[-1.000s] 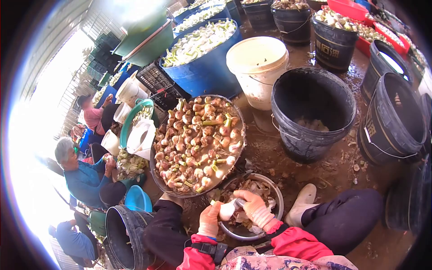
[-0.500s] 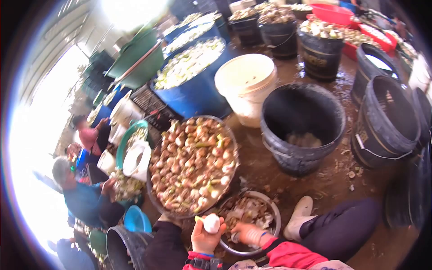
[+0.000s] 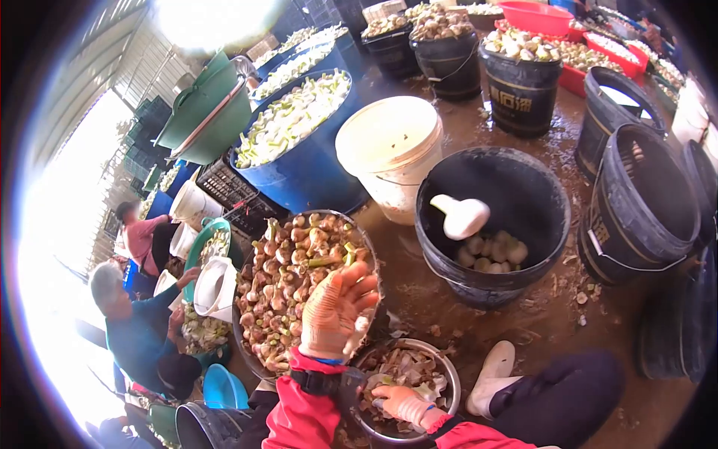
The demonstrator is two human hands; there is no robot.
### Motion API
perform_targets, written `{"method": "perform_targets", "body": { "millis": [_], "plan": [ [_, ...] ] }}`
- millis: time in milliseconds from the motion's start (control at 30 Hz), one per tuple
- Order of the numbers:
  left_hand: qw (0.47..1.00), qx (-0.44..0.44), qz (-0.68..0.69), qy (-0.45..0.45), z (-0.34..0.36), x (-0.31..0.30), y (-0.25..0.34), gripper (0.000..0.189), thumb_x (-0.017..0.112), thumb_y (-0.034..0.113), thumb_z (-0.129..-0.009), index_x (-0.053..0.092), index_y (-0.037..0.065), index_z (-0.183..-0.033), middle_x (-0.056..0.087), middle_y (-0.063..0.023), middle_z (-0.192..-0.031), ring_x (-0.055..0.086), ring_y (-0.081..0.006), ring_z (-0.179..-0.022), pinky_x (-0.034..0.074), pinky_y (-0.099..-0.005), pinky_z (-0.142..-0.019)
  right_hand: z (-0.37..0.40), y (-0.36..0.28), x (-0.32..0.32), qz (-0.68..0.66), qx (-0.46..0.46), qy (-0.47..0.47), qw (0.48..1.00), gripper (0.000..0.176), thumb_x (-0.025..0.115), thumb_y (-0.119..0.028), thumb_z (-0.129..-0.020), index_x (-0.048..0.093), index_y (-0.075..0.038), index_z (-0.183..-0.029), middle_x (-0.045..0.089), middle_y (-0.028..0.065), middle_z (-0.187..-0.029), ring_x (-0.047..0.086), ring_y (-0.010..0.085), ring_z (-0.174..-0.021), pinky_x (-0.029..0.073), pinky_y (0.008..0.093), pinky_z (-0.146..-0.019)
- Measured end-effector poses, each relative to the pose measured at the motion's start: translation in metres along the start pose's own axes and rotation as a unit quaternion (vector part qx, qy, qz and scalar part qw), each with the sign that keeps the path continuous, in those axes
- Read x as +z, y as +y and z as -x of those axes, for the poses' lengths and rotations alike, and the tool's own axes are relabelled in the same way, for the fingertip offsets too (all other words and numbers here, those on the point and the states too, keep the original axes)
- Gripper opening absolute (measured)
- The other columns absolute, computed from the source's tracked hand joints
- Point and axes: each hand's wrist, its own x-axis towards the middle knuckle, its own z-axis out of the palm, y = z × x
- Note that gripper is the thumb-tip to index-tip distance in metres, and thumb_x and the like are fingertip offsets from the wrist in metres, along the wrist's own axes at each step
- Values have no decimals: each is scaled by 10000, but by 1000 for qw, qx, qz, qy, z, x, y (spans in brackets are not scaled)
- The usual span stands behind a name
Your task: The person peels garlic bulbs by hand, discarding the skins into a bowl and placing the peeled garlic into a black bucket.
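A white garlic bulb (image 3: pixel 465 218) with a short stem is in mid-air over the mouth of a black bucket (image 3: pixel 488 280), where several pale bulbs (image 3: pixel 493 253) lie at the bottom. My left hand (image 3: pixel 335 313), in an orange-palmed glove, is raised empty with fingers apart in front of a wide basin of unpeeled garlic (image 3: pixel 280 277). Lower down, my right hand (image 3: pixel 404 405) is curled closed over a metal bowl (image 3: pixel 453 374) of garlic skins (image 3: pixel 404 367); what its fingers hold, if anything, is hidden.
A cream bucket (image 3: pixel 396 161) and a blue tub of garlic (image 3: pixel 299 168) stand beyond the basin. More black buckets (image 3: pixel 636 209) line the right side. Two people (image 3: pixel 138 322) sit at the left among tubs. My boot (image 3: pixel 493 378) rests on the wet brown floor.
My left hand has let go of the garlic bulb and moved up and forward, opening. The bulb has flown to the black bucket. My right hand stays low by the metal bowl.
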Motion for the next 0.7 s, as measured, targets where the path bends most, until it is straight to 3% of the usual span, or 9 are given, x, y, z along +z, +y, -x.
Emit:
{"method": "perform_targets", "body": {
  "millis": [100, 200, 267, 333, 467, 533, 600, 633, 700],
  "plan": [
    [925, -21, -320, 204, -11, -70, -12, 221, 649, 253, -846, 646, 33, -867, 596, -9, -689, 547, -92, -600, 465, -205, -583, -12, 7, 3, -42, 15, 13, 999, 485, 502, -120, -770, 562, -187, -1246, 649, 137, -1088, 627, 303, -969, 484, 357, -807],
    [760, -23, -636, 130, -24, -155, -53, 298, 678, 249, -801, 653, 27, -998, 676, -85, -787, 636, -145, -716, 493, -283, -674, -32, 24, 12, -46, -6, 20, 999, 490, 504, -119, -764, 563, -197, -1244, 649, 139, -1086, 628, 294, -969, 482, 356, -810],
    [744, -9, -662, 89, -47, -190, -80, 382, 677, 318, -780, 633, 31, -1029, 672, -157, -904, 652, -262, -844, 491, -334, -774, -32, 23, 10, -34, -19, 36, 999, 484, 504, -127, -765, 564, -193, -1241, 665, 132, -1030, 644, 286, -910, 487, 354, -779],
    [647, -115, -752, 47, -70, -168, -77, 476, 670, 382, -751, 603, 41, -1076, 646, -200, -1002, 613, -356, -950, 472, -382, -844, -22, 8, -2, -47, 38, 10, 998, 486, 507, -120, -759, 567, -185, -1237, 676, 129, -954, 652, 290, -817, 494, 354, -729],
    [585, -203, -783, 48, -112, -190, -93, 483, 685, 346, -732, 576, 36, -1087, 646, -188, -985, 619, -324, -928, 472, -371, -810, -24, 15, 0, -141, 31, 33, 989, 396, 541, -183, -827, 579, -172, -1221, 681, 118, -902, 637, 228, -698, 483, 326, -645],
    [598, -221, -770, 13, -110, -199, -90, 430, 685, 269, -739, 586, 20, -1076, 664, -147, -958, 636, -270, -891, 477, -352, -793, -29, 20, 0, -135, 74, 14, 988, 376, 555, -226, -848, 582, -170, -1220, 681, 104, -855, 617, 196, -642, 466, 315, -601],
    [786, -190, -588, 6, -93, -207, -87, 384, 698, 217, -754, 591, -4, -1049, 660, -128, -955, 642, -223, -877, 496, -339, -785, -42, 46, 20, -114, -104, 147, 977, 372, 565, -246, -846, 590, -181, -1211, 675, 97, -795, 605, 198, -597, 464, 313, -580],
    [859, -217, -463, 40, -80, -187, -74, 318, 697, 108, -779, 586, -19, -1048, 644, -82, -909, 621, -152, -865, 503, -289, -753, -29, 21, 1, -97, 39, 64, 992, 338, 568, -273, -855, 613, -195, -1181, 682, 104, -839, 628, 203, -654, 478, 299, -622],
    [945, -152, -280, 72, -35, -145, -51, 313, 686, 116, -807, 574, -8, -1071, 631, -67, -899, 609, -148, -820, 499, -277, -724, -30, 26, 0, -80, -40, 156, 984, 300, 566, -255, -858, 637, -191, -1143, 677, 119, -957, 646, 181, -847, 480, 266, -754]
  ]
}}
